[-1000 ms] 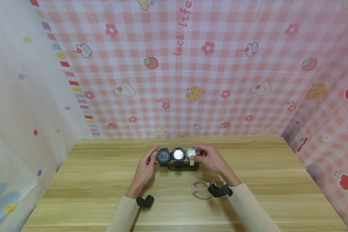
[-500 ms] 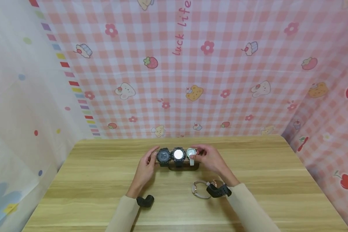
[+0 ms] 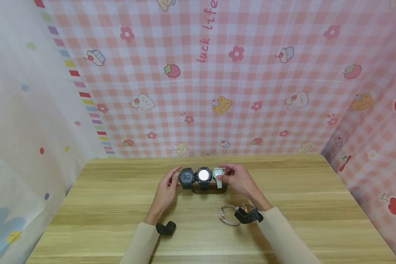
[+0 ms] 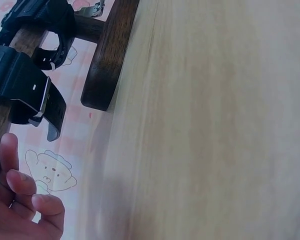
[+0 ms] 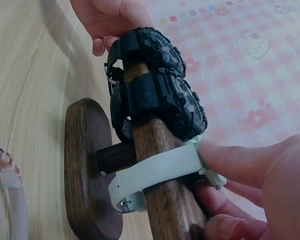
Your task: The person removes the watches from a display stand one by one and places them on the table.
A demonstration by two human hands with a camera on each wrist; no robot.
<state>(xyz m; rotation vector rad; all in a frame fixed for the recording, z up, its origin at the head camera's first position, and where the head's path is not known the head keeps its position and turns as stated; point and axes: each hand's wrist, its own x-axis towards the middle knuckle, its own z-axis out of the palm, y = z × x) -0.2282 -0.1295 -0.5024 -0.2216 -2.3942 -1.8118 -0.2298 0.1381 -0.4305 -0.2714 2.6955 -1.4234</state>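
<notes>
A dark wooden watch stand (image 5: 80, 175) with a crossbar (image 5: 155, 135) carries two black sports watches (image 3: 186, 176) (image 3: 203, 175) and a pale mint watch (image 5: 155, 170) at its right end. The left hand (image 3: 165, 190) holds the bar's left end, beside the outer black watch (image 4: 20, 80); in the left wrist view its fingers (image 4: 21, 182) curl there. My right hand (image 3: 240, 180) pinches the mint watch's case between thumb and fingers, its strap looped around the bar. The thumb partly covers that watch's face.
Lying on the wooden table (image 3: 102, 212) in front of the stand is a light-strapped watch (image 3: 229, 215) with a rose-gold part, partly behind the right wrist's black camera mount (image 3: 248, 215). A pink checked cloth (image 3: 198, 91) hangs behind the table.
</notes>
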